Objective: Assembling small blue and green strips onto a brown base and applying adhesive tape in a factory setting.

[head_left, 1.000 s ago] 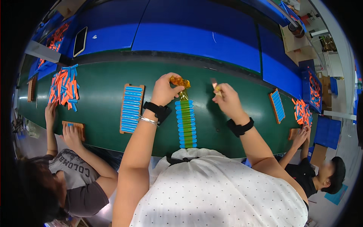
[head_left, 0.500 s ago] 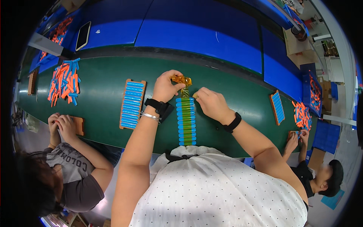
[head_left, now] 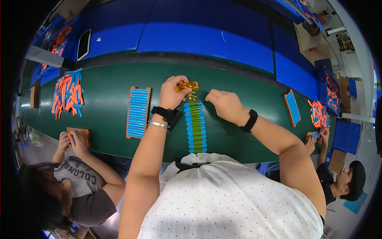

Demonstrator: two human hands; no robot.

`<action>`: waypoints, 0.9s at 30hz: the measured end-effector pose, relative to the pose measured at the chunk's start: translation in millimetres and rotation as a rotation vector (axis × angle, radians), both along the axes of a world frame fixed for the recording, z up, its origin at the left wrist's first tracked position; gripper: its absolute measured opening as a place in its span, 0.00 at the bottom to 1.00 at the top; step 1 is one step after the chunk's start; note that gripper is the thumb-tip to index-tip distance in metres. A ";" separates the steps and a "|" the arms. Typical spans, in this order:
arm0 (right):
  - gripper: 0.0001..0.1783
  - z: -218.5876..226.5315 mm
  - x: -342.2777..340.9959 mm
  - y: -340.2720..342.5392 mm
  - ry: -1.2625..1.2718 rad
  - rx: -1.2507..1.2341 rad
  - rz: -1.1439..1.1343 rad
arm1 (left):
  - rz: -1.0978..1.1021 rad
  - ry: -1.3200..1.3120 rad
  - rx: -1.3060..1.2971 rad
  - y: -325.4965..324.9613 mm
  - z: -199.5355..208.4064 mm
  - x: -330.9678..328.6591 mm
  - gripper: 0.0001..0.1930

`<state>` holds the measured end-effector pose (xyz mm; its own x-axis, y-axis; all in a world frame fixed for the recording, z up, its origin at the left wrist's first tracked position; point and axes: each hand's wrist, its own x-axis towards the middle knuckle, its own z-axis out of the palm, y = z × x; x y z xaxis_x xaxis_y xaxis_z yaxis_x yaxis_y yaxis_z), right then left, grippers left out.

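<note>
A row of blue sticks, laid side by side, runs from the middle of the table toward my body. A yellow-green see-through strip of tape lies down its middle. At the row's far end, my left hand is closed on a crumpled piece of amber film, and a narrow shiny piece hangs from it to the row. My right hand is just right of that end, its fingers pinched together. Whatever may be between those fingertips is too small to tell.
A wooden rack of blue sticks lies left of my left arm; another rack is at right. Orange and blue pieces form a left pile and a right pile. Co-workers sit on both sides. A phone lies far left.
My right hand has shifted slightly right, a little away from the row. My left hand stays by the far end with the amber film. The view has tilted slightly.
</note>
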<state>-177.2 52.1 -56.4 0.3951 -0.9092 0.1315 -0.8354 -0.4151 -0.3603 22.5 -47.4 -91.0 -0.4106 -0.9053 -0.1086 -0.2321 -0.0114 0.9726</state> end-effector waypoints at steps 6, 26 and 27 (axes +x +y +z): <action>0.07 12.6 -46.5 21.0 0.009 0.135 -0.172 | 0.001 0.017 0.188 -2.2 3.7 10.5 0.13; 0.36 -4.7 86.4 85.6 -0.426 0.255 -0.489 | -0.141 -0.115 0.810 125.0 52.9 104.0 0.25; 0.37 -13.2 96.5 86.7 -0.517 0.248 -0.513 | -0.076 -0.076 0.868 136.5 54.2 92.5 0.26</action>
<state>-80.7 138.8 -69.7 -0.1401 -0.9890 -0.0467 -0.6016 0.1225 -0.7893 115.0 89.1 -36.8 -0.4299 -0.4607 -0.7765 -0.3265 -0.7226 0.6094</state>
